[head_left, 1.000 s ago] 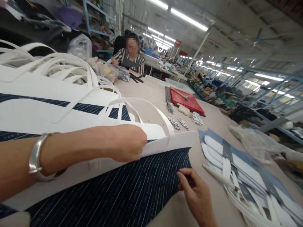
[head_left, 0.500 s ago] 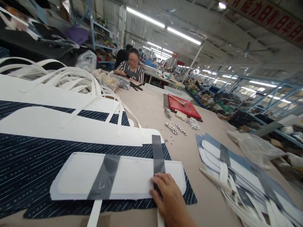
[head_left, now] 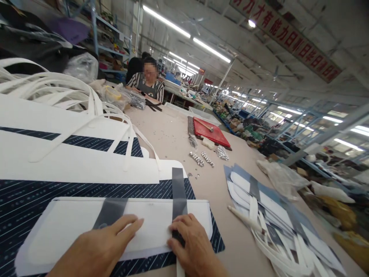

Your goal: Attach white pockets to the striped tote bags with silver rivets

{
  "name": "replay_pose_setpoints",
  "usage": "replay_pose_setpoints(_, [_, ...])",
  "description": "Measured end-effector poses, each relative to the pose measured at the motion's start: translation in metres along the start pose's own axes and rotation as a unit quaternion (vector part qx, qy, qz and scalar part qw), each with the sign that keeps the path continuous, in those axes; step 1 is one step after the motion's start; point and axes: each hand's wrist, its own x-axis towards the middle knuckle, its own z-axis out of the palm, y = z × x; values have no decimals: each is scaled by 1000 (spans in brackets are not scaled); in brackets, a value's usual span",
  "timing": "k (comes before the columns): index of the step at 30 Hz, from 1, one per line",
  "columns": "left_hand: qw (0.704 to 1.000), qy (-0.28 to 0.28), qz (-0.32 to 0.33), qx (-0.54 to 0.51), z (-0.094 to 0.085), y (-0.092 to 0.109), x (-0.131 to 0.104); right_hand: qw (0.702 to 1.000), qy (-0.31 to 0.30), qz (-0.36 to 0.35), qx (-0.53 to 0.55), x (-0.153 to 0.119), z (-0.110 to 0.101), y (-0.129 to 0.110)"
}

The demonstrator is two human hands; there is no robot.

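A white panel (head_left: 150, 215) with two grey strips across it lies on dark striped fabric (head_left: 144, 188). My left hand (head_left: 98, 244) rests over the panel's left part, fingers stretched out and pointing right, partly covering the left grey strip (head_left: 111, 209). At the panel's right part, my right hand (head_left: 191, 242) is closed with bent fingers around a small dark object (head_left: 178, 237) on the right grey strip (head_left: 179, 188). What that object is cannot be made out. A white strap (head_left: 180, 269) hangs below the right hand.
White panels with looped straps (head_left: 92, 100) are piled at the left. Farther back lie a red board (head_left: 211, 132) with a hammer, and twisted bundles (head_left: 207, 159). More strapped panels (head_left: 271, 204) and a pointed tool (head_left: 245, 219) lie right. A person (head_left: 148, 82) sits across the table.
My left hand has come into view over the panel's left part. The view has shifted, so the surroundings appear farther left. My right hand stays at the right grey strip.
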Motion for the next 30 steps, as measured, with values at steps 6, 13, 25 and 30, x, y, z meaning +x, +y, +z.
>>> replay_pose_setpoints(6, [963,-49,-117,-239,18,-1,44,992,-10,80,96,16,-24,10])
replay_pose_setpoints(13, [680,-94,-266,-676,-7,7,42,976,5,75,203,48,-14,-10])
replay_pose_setpoints(25, [798,-151,-177,-557,-12,8,28,967,-61,-51,241,62,6,-55])
replay_pose_setpoints(30, [825,-156,-156,-520,-16,6,32,975,-103,-125,150,66,1,-58])
